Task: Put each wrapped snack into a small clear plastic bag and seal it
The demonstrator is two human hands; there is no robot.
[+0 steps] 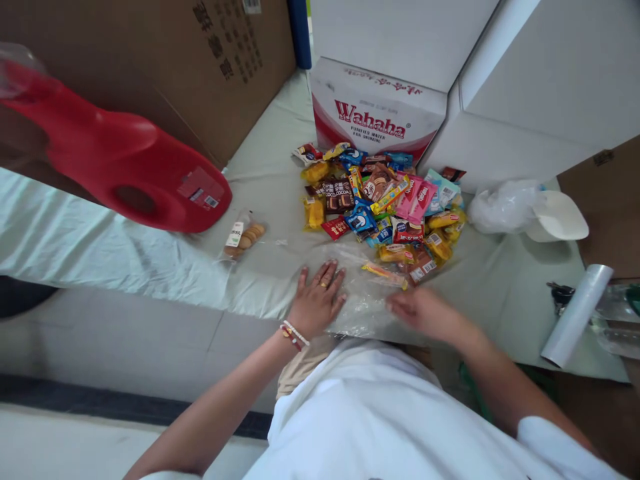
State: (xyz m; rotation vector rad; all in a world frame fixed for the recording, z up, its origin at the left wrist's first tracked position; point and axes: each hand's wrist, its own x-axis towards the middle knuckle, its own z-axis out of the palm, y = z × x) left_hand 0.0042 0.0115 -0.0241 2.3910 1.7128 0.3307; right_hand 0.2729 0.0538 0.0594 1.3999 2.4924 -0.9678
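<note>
A clear plastic bag lies flat on the cloth near the front edge of the table. My left hand rests open on its left part, fingers spread and palm down. At the bag's right side my right hand is closed, slightly blurred, with its fingertips together; what they hold, if anything, I cannot make out. A thin yellow-orange wrapped stick lies at the bag's upper right. Just beyond is a heap of wrapped snacks in several colours. To the left sits a small pack of round biscuits.
A red jug and a brown carton stand left. Behind the snacks is a Wahaha water box, with white boxes beside it. Rightward are a crumpled clear bag, a white scoop-like container and a plastic film roll.
</note>
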